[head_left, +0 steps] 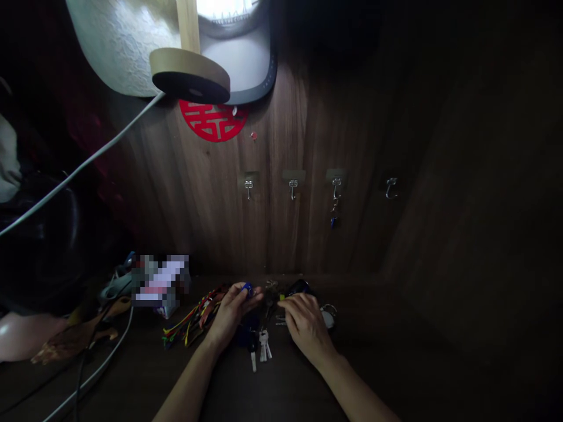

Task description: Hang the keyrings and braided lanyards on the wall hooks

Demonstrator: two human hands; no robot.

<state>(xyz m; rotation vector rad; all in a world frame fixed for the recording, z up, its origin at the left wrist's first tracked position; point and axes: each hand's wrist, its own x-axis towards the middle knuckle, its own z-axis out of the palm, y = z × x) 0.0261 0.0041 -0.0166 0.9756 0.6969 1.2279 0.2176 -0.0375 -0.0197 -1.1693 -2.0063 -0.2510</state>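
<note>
My left hand [231,310] is closed on a small blue key tag [248,289], pinched at the thumb with a bit of metal ring showing. Close by, my right hand [307,321] has its fingers bent down over the loose keys, and a small yellow piece [282,298] shows at its fingertips. What those fingers hold is hidden. Below and between the hands lie a bunch of silver keys [264,344] and a black-headed key [253,351]. Darker keys [269,305] sit between the fingertips. A round pale keyring piece [328,319] lies right of my right hand.
Metal hooks [293,187] line the wood panel; a blue-tagged keyring [333,221] hangs from one. Colourful cords [191,322] and a blurred box [160,284] lie left. A white cable [92,158] runs down from a round-based stand [189,73] before caps.
</note>
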